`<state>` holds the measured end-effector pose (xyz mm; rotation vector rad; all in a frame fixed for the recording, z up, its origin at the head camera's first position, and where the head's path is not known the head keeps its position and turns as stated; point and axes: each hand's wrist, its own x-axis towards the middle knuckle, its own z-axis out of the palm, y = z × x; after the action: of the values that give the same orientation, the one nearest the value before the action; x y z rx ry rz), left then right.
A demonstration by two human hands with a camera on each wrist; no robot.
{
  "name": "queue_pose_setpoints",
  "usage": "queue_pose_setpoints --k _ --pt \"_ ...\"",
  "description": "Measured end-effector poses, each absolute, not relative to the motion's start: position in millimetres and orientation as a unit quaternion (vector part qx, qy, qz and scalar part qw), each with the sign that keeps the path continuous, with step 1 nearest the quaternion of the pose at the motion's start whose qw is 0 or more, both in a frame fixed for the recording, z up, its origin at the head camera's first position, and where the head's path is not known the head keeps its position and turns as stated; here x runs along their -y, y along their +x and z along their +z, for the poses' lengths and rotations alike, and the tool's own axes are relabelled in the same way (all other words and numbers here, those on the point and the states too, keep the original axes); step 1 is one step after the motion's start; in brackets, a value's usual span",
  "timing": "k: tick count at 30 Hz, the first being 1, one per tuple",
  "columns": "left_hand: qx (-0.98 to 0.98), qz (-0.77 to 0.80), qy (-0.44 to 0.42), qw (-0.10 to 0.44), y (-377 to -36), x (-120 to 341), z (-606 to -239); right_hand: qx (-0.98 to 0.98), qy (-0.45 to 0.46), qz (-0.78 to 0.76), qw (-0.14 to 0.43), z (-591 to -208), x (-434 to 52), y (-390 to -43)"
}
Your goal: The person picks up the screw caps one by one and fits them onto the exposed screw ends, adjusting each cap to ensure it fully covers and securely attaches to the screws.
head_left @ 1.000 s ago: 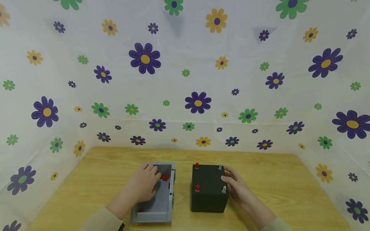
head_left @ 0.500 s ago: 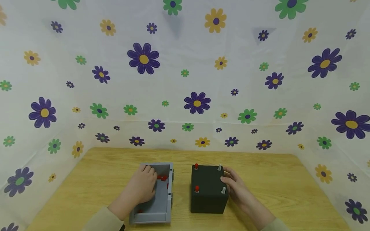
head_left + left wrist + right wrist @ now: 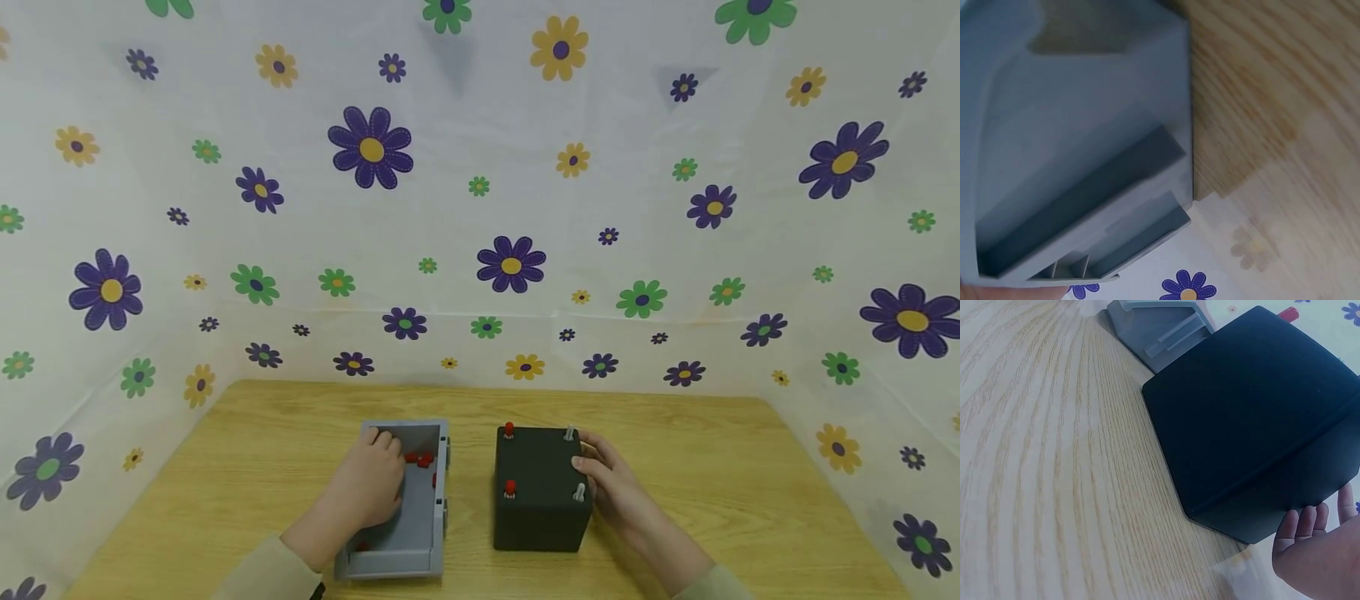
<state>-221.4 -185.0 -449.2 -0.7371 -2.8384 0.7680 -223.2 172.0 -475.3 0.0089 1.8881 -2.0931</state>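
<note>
A grey open tray [image 3: 352,568] lies on the wooden table [image 3: 247,450], with a few small red pieces [image 3: 418,458] at its far end. My left hand [image 3: 390,454] reaches into the tray, its fingers curled downward just left of the red pieces; whether they pinch one is hidden. The left wrist view shows only the tray's wall [image 3: 1085,156]. A black box [image 3: 542,504] stands to the right, with two red pegs [image 3: 510,487] and two grey pegs [image 3: 579,493] on its top. My right hand [image 3: 596,471] grips the box's right side, its fingertips [image 3: 1300,522] against the black box [image 3: 1254,425].
White cloth with flower prints [image 3: 510,267] walls in the table at the back and on both sides. Bare wood [image 3: 1035,487] lies in front of the box and left of the tray. The tray's end [image 3: 1160,328] sits close beside the box.
My left hand has drawn back slightly from the red pieces, its fingers curling more. The right hand and the black box have stayed put.
</note>
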Motion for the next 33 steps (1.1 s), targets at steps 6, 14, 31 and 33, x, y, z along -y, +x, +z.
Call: queue_pose_setpoints --k 6,14,31,33 --pt "0.934 0.257 -0.245 0.050 -222.3 185.0 -450.1 -0.665 0.003 -0.730 0.157 -475.2 -171.9 -223.3" --pt "0.934 0.258 -0.242 0.057 -221.7 184.4 -450.1 -0.663 0.008 -0.732 0.155 -474.1 -170.8 -223.2" --pt "0.935 0.241 -0.242 0.096 -223.7 179.9 -453.3 -0.664 0.005 -0.732 0.156 -473.2 -170.8 -222.7" --pt "0.936 0.237 -0.243 0.094 -224.4 179.4 -454.1 -0.664 0.004 -0.731 0.157 -473.4 -171.0 -222.4"
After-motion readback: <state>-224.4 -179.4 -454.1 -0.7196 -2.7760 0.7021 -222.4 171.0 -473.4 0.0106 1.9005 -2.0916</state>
